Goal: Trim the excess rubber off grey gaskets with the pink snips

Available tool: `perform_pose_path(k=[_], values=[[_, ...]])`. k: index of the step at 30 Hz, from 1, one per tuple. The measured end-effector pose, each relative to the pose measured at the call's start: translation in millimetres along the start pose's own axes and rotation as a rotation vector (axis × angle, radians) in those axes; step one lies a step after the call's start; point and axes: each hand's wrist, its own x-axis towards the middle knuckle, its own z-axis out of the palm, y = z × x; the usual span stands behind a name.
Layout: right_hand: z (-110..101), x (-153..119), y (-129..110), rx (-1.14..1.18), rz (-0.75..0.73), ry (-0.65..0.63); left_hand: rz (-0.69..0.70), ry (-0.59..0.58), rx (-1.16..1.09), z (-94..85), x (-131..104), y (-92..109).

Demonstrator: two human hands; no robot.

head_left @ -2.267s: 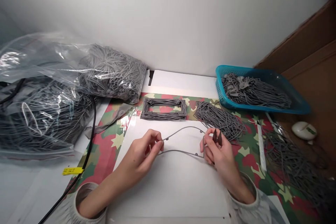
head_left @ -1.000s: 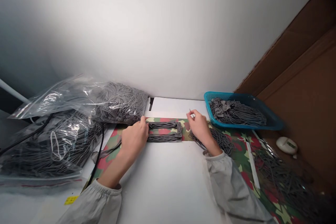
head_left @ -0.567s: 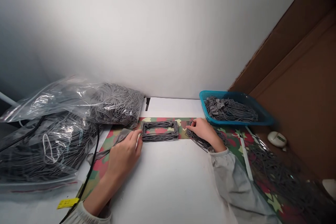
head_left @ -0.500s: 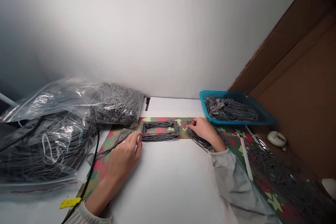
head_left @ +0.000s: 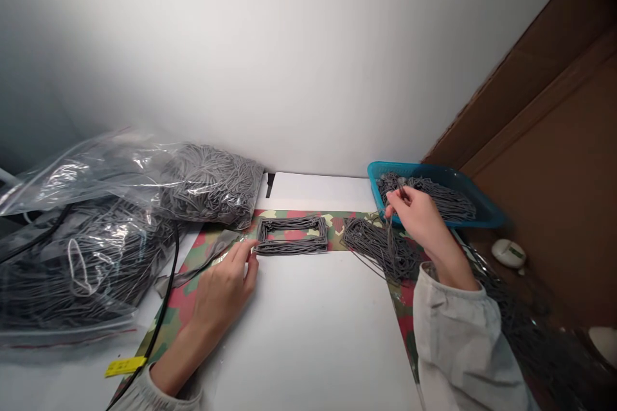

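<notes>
Now that the right hand [head_left: 427, 221] has been raised from the 10 o'clock end of the loose gray pile [head_left: 372, 247], thin gray strands [head_left: 389, 231] are seen hanging from it, pinched by narrowed fingers [head_left: 396, 202] in front of the blue basket [head_left: 488, 210]. By this, pieces seem to have been picked out, though whether their lower ends are free cannot be told against the pile behind. The left hand [head_left: 222, 288] has been kept at the 8 o'clock corner of the gray frame stack [head_left: 293, 247], which is laid on the camouflage mat [head_left: 334, 229] at 9 o'clock from the pile; the fingertips are set against that corner, the thumb parted loosely from them, with nothing seen gripped. Part of the basket's load is hidden by the right hand, and whether anything else is held in that palm cannot be made out. At 4 o'clock, a dark tangle [head_left: 523, 324] is partly covered by the right sleeve [head_left: 460, 327] and lost in blur.
</notes>
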Motion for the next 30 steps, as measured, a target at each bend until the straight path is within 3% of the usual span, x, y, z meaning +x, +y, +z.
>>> perform_pose_path(k=[9,14,20,25,30], values=[[-29.9,-15.3,-13.0,0.054,-0.100,0.342,0.013,0.019,-0.008,0.4,0.8,-0.3],[-37.2,-21.9,-17.4,0.084,-0.129,0.464,0.015,0.032,0.005,2.1,1.0,-0.8],[-36.9,-26.2,-28.6,0.441,-0.153,0.624,0.025,0.042,0.017,1.7,1.4,-1.1],[-38.4,-30.3,-38.2,0.607,-0.210,0.738,0.030,0.053,0.022,1.2,0.9,-1.4],[-41.2,-34.7,-42.5,0.707,-0.233,0.766,0.048,0.083,0.018,3.0,1.0,-2.1]])
